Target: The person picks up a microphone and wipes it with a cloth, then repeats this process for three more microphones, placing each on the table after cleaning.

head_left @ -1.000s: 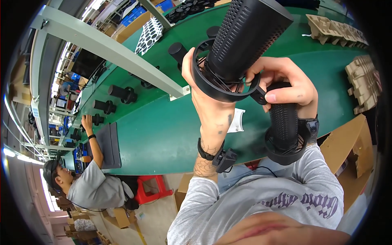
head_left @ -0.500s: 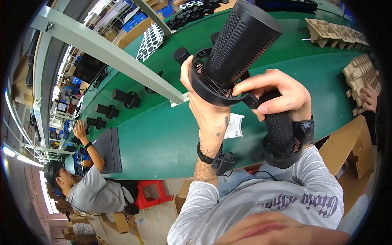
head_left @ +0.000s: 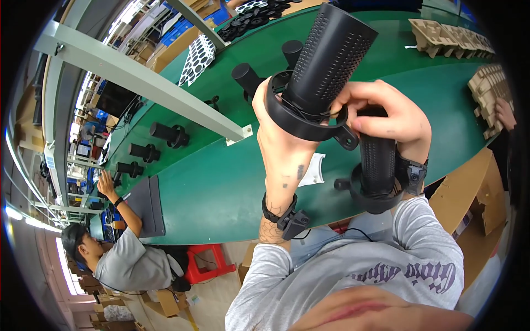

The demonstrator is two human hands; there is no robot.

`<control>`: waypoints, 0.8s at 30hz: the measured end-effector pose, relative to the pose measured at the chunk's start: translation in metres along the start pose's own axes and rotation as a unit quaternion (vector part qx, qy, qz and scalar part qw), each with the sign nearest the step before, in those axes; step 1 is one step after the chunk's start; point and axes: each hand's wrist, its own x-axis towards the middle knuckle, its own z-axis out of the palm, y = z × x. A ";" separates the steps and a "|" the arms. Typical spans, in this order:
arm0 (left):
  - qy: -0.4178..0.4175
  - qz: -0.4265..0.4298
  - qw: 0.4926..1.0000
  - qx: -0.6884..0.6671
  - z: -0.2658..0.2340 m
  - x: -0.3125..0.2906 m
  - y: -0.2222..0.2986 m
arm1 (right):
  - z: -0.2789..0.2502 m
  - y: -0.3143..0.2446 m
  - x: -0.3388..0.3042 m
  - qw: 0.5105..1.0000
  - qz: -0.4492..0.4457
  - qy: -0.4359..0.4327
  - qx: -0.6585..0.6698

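**Mic held up over bench, both hands at its ring**

L hand (head_left: 284, 135) grasps the black ring (head_left: 301, 128) around the base of a microphone (head_left: 334, 52), gripping from the near side w/ thumb up the left edge. Mic is up in the air above the green table (head_left: 221, 193), tilted, far end leaning right; prob. held by the ring b/c that leaves the body free and the thin cords (head_left: 306, 115) inside within reach.

R hand (head_left: 397, 116) has its fingers bent in at the ring's right side, near the cords; can't tell if they pinch anything. A 2nd mic (head_left: 378, 160) sits right below, partly hidden by R hand; can't tell if they touch.

White piece (head_left: 313, 170) lies on the table btwn the forearms, prob. for easy reach. More mics (head_left: 167, 133) sit in a line on the left, likely spaced for picking up singly. Molded trays (head_left: 450, 39) are off to the right, maybe to leave working room; another person's hand (head_left: 505, 114) is at the nearer one.
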 end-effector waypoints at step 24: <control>0.024 0.331 0.932 0.148 -0.030 -0.024 0.031 | 0.010 0.026 0.033 0.924 -0.101 0.158 0.334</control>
